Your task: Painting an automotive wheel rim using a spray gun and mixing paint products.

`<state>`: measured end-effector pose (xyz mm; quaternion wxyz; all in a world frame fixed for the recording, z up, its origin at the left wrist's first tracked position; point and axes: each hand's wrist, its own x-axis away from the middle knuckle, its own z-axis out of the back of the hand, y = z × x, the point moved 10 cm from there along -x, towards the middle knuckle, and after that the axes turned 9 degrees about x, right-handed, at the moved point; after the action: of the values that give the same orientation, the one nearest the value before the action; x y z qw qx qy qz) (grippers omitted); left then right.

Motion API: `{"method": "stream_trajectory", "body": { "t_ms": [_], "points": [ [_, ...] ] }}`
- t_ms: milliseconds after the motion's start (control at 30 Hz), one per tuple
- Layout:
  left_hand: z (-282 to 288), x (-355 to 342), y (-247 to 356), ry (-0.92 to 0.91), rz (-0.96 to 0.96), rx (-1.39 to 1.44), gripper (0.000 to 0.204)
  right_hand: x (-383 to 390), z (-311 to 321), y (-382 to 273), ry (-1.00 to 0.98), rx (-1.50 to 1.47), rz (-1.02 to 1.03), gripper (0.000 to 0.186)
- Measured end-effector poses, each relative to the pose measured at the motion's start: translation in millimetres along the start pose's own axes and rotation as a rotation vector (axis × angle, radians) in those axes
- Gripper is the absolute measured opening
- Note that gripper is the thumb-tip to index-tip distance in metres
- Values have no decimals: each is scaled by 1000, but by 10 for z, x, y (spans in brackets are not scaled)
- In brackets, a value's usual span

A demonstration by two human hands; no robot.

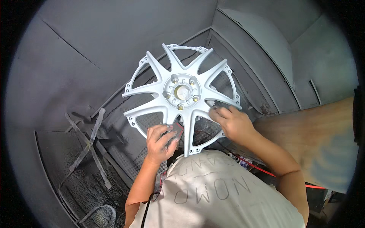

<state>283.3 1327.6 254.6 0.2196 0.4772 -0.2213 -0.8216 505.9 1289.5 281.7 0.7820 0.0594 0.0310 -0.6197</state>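
Observation:
A silver multi-spoke wheel face (pixel 195 114) is in front of me, with a round centre bore and bolt holes around it. Its outer edge is broken into open arcs with small paired holes. My left hand (pixel 159 142) is by the lower left spokes, its fingers bent and thumb apart, with grey smudges on the fingertips. On the right, my right hand (pixel 235 123) has its fingers curled together against a lower right spoke. Those fingertips look dark and slightly blurred; whatever they may hold is hidden.
Grey panel walls (pixel 76 68) enclose the space behind the wheel. A crossed metal stand (pixel 89 144) is at the left above dark, rough flooring. A large tan curved surface (pixel 319 140) fills the right side. Red hose (pixel 262 170) runs beside my body.

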Motion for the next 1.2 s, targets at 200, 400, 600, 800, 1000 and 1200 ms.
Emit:
{"method": "stream_trajectory", "body": {
  "t_ms": [200, 400, 600, 800, 1000, 1200],
  "points": [
    [17, -16, 33, -3, 28, -1, 24, -242, 168, -221, 86, 18, 113, 45],
    [61, -77, 73, 1, -1, -17, 25, 55, -125, 8, 52, -61, 9, 43],
    [119, 66, 33, 95, 20, -105, 30, 676, -31, 639, 14, -84, -36, 42],
    [291, 184, 170, 182, -48, -353, 26, 104, 147, 411, 164, -49, 125, 29],
    [-142, 433, 586, 159, -18, -264, 38, -55, 129, -56, 204, -75, 116, 18],
    [-452, 585, 645, 156, 46, -253, 47, 184, 49, -241, 80, -72, 199, 19]
  ]
}}
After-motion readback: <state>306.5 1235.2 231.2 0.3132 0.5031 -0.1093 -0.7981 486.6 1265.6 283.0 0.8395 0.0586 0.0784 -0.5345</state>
